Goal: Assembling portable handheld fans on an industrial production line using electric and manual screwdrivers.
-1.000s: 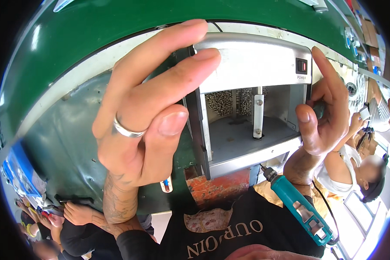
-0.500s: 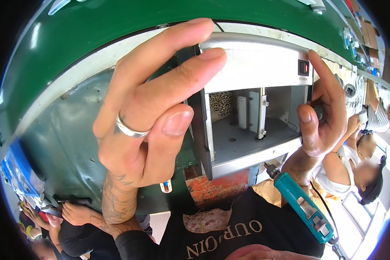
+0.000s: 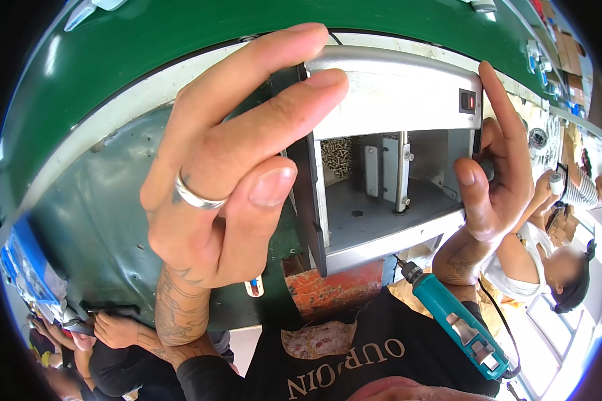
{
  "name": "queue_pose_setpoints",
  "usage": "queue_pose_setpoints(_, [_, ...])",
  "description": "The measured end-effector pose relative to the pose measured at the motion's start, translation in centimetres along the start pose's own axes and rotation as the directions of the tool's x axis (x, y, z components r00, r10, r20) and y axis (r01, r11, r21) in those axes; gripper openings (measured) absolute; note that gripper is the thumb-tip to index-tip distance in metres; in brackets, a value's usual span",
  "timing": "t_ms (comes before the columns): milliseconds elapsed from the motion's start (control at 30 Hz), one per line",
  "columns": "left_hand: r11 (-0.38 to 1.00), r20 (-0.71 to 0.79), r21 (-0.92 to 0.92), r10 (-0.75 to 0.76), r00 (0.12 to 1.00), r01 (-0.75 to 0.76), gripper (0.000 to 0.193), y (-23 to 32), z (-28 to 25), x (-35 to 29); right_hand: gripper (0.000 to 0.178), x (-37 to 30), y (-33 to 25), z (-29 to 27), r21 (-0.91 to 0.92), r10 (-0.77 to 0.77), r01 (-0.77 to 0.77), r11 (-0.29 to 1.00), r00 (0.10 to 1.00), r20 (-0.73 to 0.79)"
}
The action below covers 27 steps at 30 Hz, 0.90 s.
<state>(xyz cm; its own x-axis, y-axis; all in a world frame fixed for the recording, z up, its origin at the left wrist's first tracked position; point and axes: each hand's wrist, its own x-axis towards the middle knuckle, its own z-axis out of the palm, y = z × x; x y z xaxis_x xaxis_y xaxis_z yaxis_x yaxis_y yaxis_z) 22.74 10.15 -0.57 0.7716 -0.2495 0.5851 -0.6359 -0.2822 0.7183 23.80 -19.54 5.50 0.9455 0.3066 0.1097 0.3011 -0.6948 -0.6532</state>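
Observation:
In front of me stands a silver and black screw feeder [image 3: 394,90] with a switch at its upper right. Its front opening shows a heap of small screws [image 3: 338,155] and upright metal plates inside. My left hand [image 3: 214,160] is before its left edge; the index and middle fingers reach out apart over the top left corner, and the ringed index finger overlaps the front panel. The left thumb is bent and holds nothing I can see. My right hand [image 3: 495,174] grips the feeder's right side, thumb in front, fingers partly hidden behind.
A teal electric screwdriver [image 3: 458,324] with a cord hangs at lower right. Below the feeder is a worn orange-red block [image 3: 334,291]. A green mat [image 3: 107,200] covers the bench to the left, with blue bins [image 3: 33,260] beyond. Other people work at left and right.
The feeder's upper edge and my right hand have shifted slightly upward. The screwdriver has swung a little left. My left hand keeps nearly the same pose.

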Motion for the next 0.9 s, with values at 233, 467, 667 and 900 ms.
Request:
queue_pose_setpoints(233, [1.000, 0.021, 0.022, -0.018, 1.000, 0.017, 0.047, 0.3, -0.2, 0.3, 0.097, -0.1, 0.1, -0.3, 0.006, 0.024, -0.024, 1.000, 0.999, 0.022])
queue_pose_setpoints(467, [1.000, 0.016, 0.015, 0.011, 1.000, -0.012, 0.051, 0.1, -0.3, 0.2, 0.081, 0.0, -0.4, -0.1, -0.230, -0.234, 0.170, 0.958, 0.928, -0.290])
queue_pose_setpoints(667, [0.999, 0.023, 0.032, -0.004, 1.000, 0.003, 0.059, 0.2, -0.6, 0.2, 0.075, 1.3, -4.2, -0.8, -0.419, -0.353, 0.295, 0.859, 0.933, -0.066])
queue_pose_setpoints(900, [0.989, 0.074, 0.138, 0.037, 0.997, -0.047, 0.051, 0.5, -1.2, 0.3, 0.059, 1.0, -3.5, 0.6, -0.429, -0.339, 0.258, 0.866, 0.933, -0.123])
